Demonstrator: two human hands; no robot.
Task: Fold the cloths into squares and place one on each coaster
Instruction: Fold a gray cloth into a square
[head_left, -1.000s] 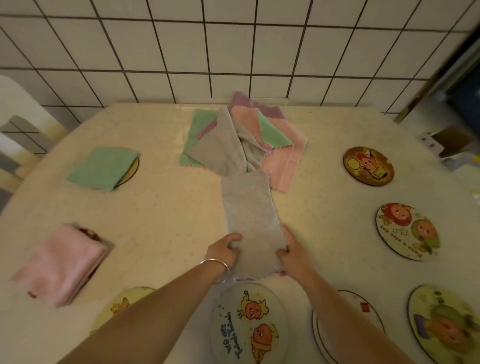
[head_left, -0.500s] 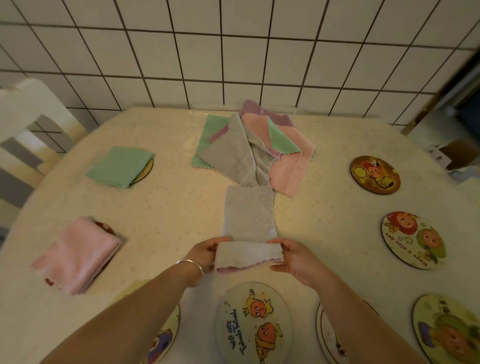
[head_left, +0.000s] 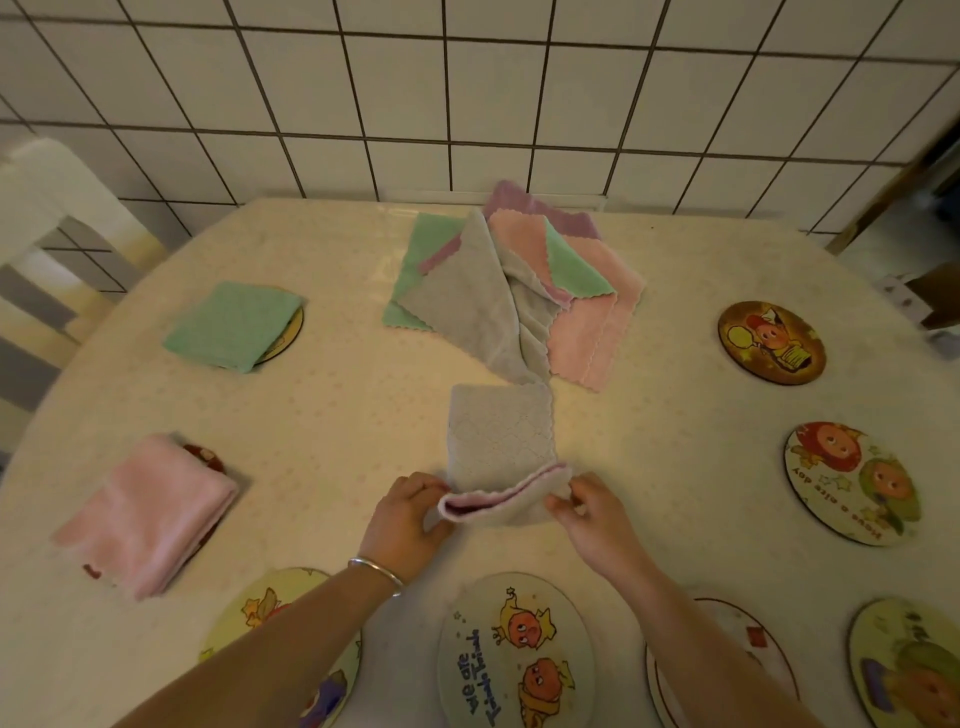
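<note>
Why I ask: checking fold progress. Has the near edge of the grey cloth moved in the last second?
Yes. The grey cloth had its near edge flat beside the "we are" coaster; both hands now hold it lifted and rolled away from that coaster, toward the pile.

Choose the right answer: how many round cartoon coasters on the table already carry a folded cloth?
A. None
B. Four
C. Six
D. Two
D: only two coasters are covered, one under the folded green cloth at far left and one under the folded pink cloth nearer on the left; the grey cloth is on the table, its near edge pinched by the left hand and the right hand.
</note>
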